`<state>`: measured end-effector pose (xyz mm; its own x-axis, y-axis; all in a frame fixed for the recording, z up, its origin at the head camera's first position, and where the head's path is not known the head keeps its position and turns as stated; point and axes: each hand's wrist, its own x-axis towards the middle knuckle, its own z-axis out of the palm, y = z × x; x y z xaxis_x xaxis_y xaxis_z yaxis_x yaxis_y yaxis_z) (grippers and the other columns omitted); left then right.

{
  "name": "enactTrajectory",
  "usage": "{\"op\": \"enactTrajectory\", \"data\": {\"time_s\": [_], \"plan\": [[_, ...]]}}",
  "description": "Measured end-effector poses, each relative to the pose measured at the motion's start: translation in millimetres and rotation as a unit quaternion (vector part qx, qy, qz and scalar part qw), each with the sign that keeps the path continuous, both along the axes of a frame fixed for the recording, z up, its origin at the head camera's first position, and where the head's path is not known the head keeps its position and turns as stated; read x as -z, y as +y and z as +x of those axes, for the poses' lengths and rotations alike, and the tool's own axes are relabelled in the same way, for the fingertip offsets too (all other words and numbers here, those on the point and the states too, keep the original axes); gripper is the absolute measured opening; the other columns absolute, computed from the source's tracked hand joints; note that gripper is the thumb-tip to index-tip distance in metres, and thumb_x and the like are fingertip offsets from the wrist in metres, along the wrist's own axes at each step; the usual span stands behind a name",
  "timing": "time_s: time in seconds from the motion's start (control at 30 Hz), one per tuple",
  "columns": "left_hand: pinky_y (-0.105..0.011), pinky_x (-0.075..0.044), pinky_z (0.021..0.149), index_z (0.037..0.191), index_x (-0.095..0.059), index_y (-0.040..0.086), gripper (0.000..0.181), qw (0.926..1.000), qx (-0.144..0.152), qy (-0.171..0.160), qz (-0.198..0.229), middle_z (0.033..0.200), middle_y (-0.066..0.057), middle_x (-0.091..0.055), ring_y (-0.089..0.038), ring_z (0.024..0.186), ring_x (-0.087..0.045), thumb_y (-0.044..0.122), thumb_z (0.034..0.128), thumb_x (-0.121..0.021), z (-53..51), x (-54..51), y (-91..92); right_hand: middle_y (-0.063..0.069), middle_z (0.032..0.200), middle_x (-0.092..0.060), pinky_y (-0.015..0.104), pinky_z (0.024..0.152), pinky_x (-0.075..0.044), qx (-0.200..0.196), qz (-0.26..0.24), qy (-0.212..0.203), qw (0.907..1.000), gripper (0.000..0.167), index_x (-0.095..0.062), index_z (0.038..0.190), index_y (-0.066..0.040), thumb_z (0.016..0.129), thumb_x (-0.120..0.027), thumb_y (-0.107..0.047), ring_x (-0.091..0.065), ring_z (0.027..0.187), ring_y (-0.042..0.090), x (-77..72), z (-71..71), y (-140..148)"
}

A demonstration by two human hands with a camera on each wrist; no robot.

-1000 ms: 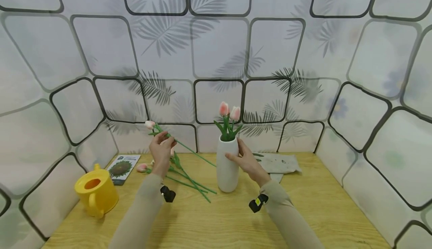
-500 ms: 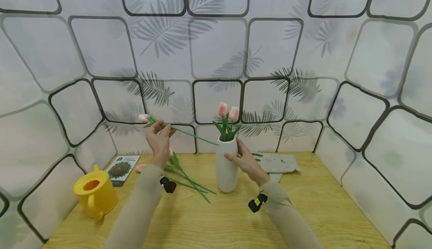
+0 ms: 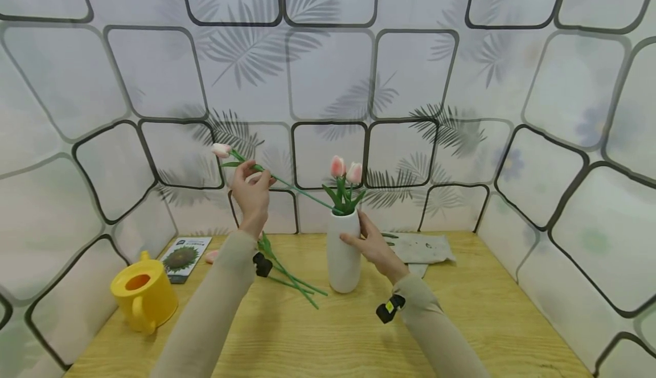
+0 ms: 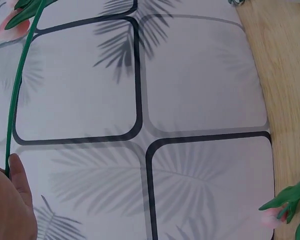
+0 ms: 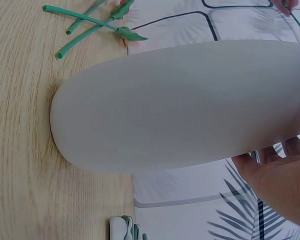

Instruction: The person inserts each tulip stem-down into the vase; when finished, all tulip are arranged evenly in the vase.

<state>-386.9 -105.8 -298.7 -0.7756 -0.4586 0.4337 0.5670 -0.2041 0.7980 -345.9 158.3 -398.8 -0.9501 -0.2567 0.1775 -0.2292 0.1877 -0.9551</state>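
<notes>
The left hand (image 3: 252, 196) pinches the green stem of a pale pink tulip (image 3: 221, 150) near its leaves. That stem slants down to the right, its far end at the mouth of the white vase (image 3: 344, 255); whether the tip is inside I cannot tell. Two pink tulips (image 3: 338, 166) stand upright in the vase. Around the vase's right side, near the top, the right hand (image 3: 376, 247) holds it, as the right wrist view also shows beside the vase (image 5: 180, 105). In the left wrist view the stem (image 4: 20, 75) runs up from the left hand (image 4: 12, 205).
More tulips with crossed green stems (image 3: 292, 278) lie on the wooden table (image 3: 318, 344) left of the vase. Farther left are a yellow watering can (image 3: 148, 298) and a card with a sunflower picture (image 3: 181, 257). A grey cloth (image 3: 427, 249) lies behind the right hand.
The left hand has risen and moved slightly right with its tulip. The stem's far end has come up from beside the vase to its mouth. The right hand keeps its hold.
</notes>
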Motion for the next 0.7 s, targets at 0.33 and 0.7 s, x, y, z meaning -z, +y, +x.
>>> {"op": "enactTrajectory", "data": {"time_s": [0.33, 0.7], "plan": [[-0.027, -0.060, 0.068, 0.122, -0.062, 0.004, 0.034, 0.9936, -0.019, 0.050, -0.099, 0.117, -0.020, -0.057, -0.008, 0.073, -0.063, -0.003, 0.0891, -0.064, 0.4, -6.2, 18.1, 0.008, 0.163, -0.021, 0.060, 0.116, -0.027, 0.000, -0.003, 0.003, 1.0000, 0.091, -0.009, 0.159, -0.020, 0.092, -0.069, -0.038, -0.022, 0.149, 0.032, 0.8, -1.3, -0.4], [-0.032, -0.060, 0.064, 0.112, -0.065, 0.002, 0.025, 0.9804, -0.002, 0.091, -0.174, 0.108, -0.016, -0.062, -0.018, 0.080, -0.067, -0.002, 0.0882, -0.067, 7.9, -1.1, 39.7, 0.008, 0.163, -0.021, 0.059, 0.116, -0.028, 0.006, 0.002, 0.004, 1.0000, 0.090, -0.009, 0.159, -0.019, 0.093, -0.068, -0.035, -0.023, 0.149, 0.032, -1.4, -1.4, -1.3]]}}
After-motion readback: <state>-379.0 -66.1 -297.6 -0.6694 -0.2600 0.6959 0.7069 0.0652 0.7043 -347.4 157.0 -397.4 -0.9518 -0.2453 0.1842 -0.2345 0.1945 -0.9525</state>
